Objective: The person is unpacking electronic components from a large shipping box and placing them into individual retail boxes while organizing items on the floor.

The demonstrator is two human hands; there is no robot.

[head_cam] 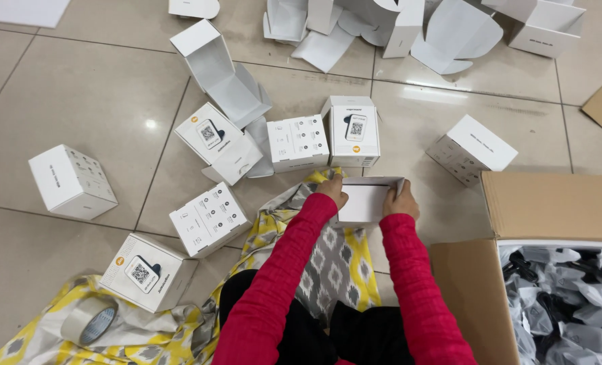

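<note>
- The left hand (333,189) and the right hand (401,200), both in red sleeves, clamp the two short ends of a small white box (367,199), fingers curled over its edges, likely to keep it square while it is worked
- The box sits just above the person's lap over the yellow and grey patterned cloth (334,263); its long axis runs left to right between the hands, with a plain broad face turned up towards the camera
- Closed white boxes (209,217) lie scattered on the tiled floor (78,88) within arm's reach, some label up
- Open unfolded cartons (223,74) lie farther off
- A cardboard carton (551,203) of grey bagged items stands at the right; a tape roll (88,319) lies at the left
</note>
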